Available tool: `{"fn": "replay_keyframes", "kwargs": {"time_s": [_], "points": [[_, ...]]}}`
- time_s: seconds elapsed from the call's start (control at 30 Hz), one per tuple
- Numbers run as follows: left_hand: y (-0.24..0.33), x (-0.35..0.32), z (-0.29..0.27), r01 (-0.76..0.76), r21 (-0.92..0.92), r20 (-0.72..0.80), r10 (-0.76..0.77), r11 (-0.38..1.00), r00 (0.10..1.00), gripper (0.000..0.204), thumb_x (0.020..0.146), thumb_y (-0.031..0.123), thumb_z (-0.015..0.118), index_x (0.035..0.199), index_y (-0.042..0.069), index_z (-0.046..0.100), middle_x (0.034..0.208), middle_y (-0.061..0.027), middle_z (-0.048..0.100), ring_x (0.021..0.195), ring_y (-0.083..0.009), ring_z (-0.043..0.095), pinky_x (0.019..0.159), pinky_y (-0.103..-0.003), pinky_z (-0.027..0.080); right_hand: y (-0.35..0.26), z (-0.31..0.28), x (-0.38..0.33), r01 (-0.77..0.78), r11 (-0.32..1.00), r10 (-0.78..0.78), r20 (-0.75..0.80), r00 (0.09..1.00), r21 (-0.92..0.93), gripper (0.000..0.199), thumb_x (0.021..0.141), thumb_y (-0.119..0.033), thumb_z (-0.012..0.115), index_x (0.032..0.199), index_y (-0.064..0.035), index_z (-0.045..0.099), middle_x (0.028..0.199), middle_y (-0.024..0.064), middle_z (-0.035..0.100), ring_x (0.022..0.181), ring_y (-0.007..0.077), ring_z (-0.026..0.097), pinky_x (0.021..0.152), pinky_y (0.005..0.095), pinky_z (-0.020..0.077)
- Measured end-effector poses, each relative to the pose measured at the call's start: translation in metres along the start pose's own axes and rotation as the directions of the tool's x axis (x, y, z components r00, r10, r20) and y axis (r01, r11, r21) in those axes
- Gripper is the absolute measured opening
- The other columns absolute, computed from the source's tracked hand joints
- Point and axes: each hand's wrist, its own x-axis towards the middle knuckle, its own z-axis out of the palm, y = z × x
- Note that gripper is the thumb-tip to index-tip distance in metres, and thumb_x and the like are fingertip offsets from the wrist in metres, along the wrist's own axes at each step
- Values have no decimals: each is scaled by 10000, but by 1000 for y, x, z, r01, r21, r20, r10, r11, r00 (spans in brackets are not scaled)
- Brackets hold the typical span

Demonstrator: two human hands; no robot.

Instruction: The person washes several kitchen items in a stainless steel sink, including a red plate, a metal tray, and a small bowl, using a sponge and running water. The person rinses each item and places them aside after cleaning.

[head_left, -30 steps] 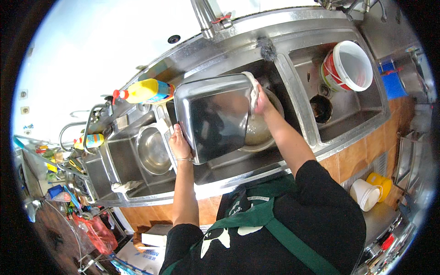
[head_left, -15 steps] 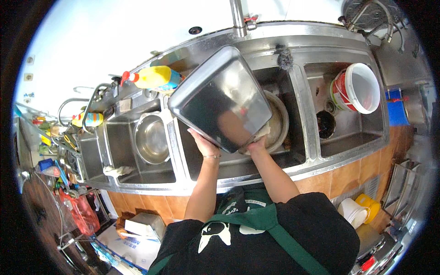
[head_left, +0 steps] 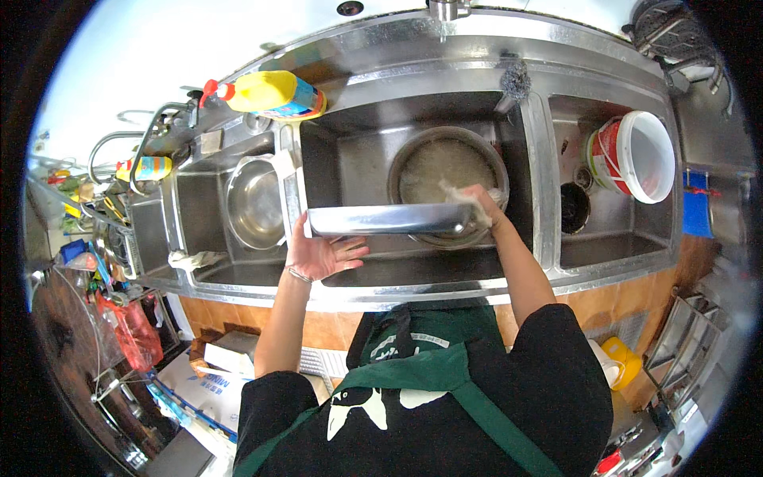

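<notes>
A rectangular steel tray is held edge-on over the middle sink basin, so only its thin rim shows. My left hand supports the tray's left end from below, fingers spread under it. My right hand presses a pale cloth or sponge against the tray's right end. Beneath the tray a round steel pan lies in the basin.
A steel bowl sits in the left basin. A red-and-white bucket leans in the right basin beside a dark drain. A yellow bottle lies on the back ledge, a steel scourer near the tap.
The tray was tilted up with its broad bottom facing me; it has turned level and lower, so now only its edge shows. My right hand moved from the tray's middle to its right end.
</notes>
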Motion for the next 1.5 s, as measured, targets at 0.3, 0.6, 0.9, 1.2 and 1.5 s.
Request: {"fn": "replay_keyframes", "kwargs": {"time_s": [0.3, 0.6, 0.9, 1.2, 1.5], "points": [[11, 24, -18, -35, 171, -415, 104, 985, 904, 581, 747, 106, 465, 1307, 60, 318, 1177, -233, 467, 1065, -383, 521, 876, -536, 473, -39, 9, -19, 252, 781, -146, 225, 963, -572, 304, 773, -279, 539, 662, 3, 523, 643, 138, 495, 646, 266, 459, 719, 356, 384], [-54, 42, 30, -135, 940, 327, 708, -315, 626, 847, 709, -46, 436, 1446, 144, 64, 1299, -270, 379, 1205, -395, 400, 1004, -375, 336, 20, -18, 21, -163, 987, 129, -667, 734, 12, 394, 920, -332, 435, 980, 23, 596, 909, 91, 605, 776, 184, 546, 748, 315, 439], [-84, 104, 41, -67, 927, 321, 685, -370, 654, 917, 651, -88, 456, 1434, 93, 14, 1422, -295, 120, 1270, -460, 267, 985, -413, 362, 110, 24, 70, -409, 469, -341, -587, 734, -783, 459, 857, -200, 551, 1223, 45, 421, 1051, 176, 546, 943, 286, 552, 843, 380, 432], [-76, 122, 35, -45, 948, 231, 583, -315, 779, 1018, 639, -32, 525, 1428, 120, -100, 1281, -293, 355, 1140, -455, 417, 924, -420, 396, 92, 7, 170, -671, 651, 125, -822, 556, -355, 348, 744, -202, 621, 976, 53, 574, 880, 209, 622, 832, 339, 601, 729, 424, 460], [-55, 117, 33, -72, 988, 137, 548, -138, 825, 1068, 641, -29, 559, 1415, 120, -161, 1330, -286, 343, 1179, -375, 427, 952, -355, 371, -3, 125, 150, 90, 799, 161, -355, 921, 595, 210, 835, -179, 546, 1012, -67, 525, 842, 42, 572, 760, 156, 548, 672, 304, 442]]}}
